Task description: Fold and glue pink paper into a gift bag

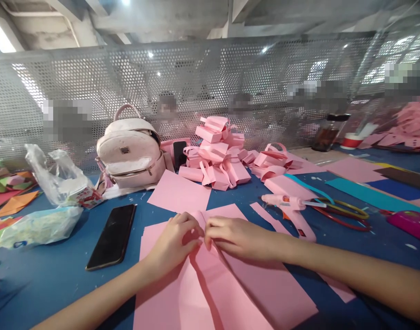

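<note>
Pink paper sheets point(279, 288) lie stacked and overlapping at the front centre of the blue table. On top, a pink sheet point(223, 293) is bent into a raised fold. My left hand point(179, 240) pinches the far edge of this sheet between thumb and fingers. Right beside it, my right hand point(229, 234) has its fingers curled on the same edge, closed on the paper. The two hands nearly touch. A pink glue gun point(292, 211) lies to the right, beyond my right forearm.
Left of the paper is a black phone point(112, 236). A pale backpack point(130, 151), a heap of folded pink paper pieces point(218, 153) and a lidded jar point(328, 133) stand along the mesh divider. Plastic bags point(41, 224) lie at the left, coloured strips point(371, 192) at the right.
</note>
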Available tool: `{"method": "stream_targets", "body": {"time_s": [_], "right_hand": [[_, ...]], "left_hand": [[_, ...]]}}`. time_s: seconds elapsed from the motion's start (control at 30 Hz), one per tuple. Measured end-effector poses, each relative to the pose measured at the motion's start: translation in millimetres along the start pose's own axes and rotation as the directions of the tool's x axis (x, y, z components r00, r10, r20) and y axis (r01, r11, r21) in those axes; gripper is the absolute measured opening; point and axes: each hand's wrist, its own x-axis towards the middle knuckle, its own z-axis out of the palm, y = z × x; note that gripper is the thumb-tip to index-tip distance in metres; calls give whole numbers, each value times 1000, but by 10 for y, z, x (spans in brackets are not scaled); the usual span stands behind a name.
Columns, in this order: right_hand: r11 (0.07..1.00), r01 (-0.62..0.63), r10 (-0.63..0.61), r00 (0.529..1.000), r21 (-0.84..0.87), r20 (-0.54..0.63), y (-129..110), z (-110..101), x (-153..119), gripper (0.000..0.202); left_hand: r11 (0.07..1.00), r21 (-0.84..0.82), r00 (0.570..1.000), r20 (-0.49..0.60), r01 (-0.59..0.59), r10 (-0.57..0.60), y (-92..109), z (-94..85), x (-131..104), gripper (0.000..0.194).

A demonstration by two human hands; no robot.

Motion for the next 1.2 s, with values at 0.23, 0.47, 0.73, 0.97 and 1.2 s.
{"method": "stream_targets", "body": {"time_s": [0.23,0.47,0.73,0.97,1.2], "right_hand": [[999,34,-34,999,16,41,41,-6,34,24],[998,33,-36,998,47,58,110,-4,90,22],[992,16,-21,999,122,42,172,41,128,26],[994,-28,22,998,109,61,196,55,137,25],[985,166,-167,985,48,30,209,87,115,28]], "left_hand": [[1000,-14,999,-45,-9,8,-3,-68,-177,13],[987,-37,982,105,-155,158,-104,-155,-319,42],[897,290,927,270,-335,259,-130,-171,-298,51],[897,293,933,245,-331,265,-176,-177,-331,49],[921,261,954,160,-289,253,-255,-126,-341,48]]}}
